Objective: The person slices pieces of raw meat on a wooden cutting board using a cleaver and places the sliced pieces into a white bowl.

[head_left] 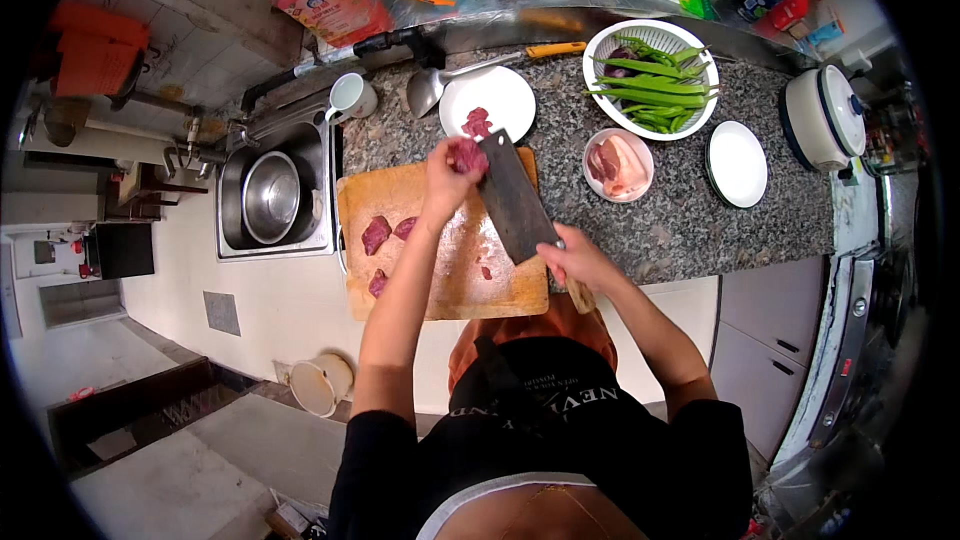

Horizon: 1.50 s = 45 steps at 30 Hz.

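Cut meat [477, 122] lay on the plate [512, 90]; chunks [376, 234] on the board [440, 290] seemingly awaited slicing (the larger share). Left fingers [438, 165] pinched a piece [467, 155] near the plate; right fingers [556, 256] clasped the cleaver [516, 205].

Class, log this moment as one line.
left hand: holds red meat; right hand: grips cleaver; cutting board: meat pieces; white plate: more meat
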Each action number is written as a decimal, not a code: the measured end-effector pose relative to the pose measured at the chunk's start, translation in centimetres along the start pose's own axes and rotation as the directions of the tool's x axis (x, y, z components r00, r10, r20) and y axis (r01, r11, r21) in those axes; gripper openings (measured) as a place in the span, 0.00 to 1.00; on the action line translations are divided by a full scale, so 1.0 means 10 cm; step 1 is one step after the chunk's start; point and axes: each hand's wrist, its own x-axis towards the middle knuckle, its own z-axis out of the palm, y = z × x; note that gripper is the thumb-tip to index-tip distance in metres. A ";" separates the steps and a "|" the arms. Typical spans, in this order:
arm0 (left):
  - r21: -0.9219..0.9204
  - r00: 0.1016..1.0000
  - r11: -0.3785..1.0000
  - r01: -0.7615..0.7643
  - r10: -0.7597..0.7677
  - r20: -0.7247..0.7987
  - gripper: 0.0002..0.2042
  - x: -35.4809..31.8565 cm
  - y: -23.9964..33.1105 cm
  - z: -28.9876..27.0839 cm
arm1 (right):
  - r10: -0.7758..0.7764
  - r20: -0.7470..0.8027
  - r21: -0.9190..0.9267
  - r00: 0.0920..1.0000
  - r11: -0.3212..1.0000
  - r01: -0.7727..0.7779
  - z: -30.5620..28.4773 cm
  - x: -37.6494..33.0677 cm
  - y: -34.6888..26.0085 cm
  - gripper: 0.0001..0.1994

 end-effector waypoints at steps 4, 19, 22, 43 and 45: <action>-0.101 0.998 0.993 0.055 -0.057 -0.010 0.17 0.59 0.26 0.14 | -0.074 -0.089 0.023 0.993 0.997 0.076 -0.13 0.20 -0.33 0.08; -0.462 0.941 0.830 0.312 -0.336 0.032 0.15 0.59 -0.33 0.04 | -0.031 -0.284 0.180 0.958 0.980 0.085 -0.40 -0.14 -0.08 0.04; -0.514 0.963 0.822 0.245 -0.269 0.029 0.14 0.75 -0.11 0.11 | -0.013 -0.286 0.266 0.958 0.959 0.093 -0.27 -0.25 -0.02 0.04; 0.437 0.916 0.893 0.106 -0.259 0.307 0.11 -1.34 -0.38 0.01 | -0.036 -0.208 0.199 0.977 0.977 0.078 -0.02 -0.63 0.23 0.04; 0.506 0.940 0.862 -0.026 -0.151 0.306 0.12 -1.43 -0.31 0.01 | -0.020 -0.194 0.163 0.981 0.985 0.052 0.00 -0.61 0.27 0.05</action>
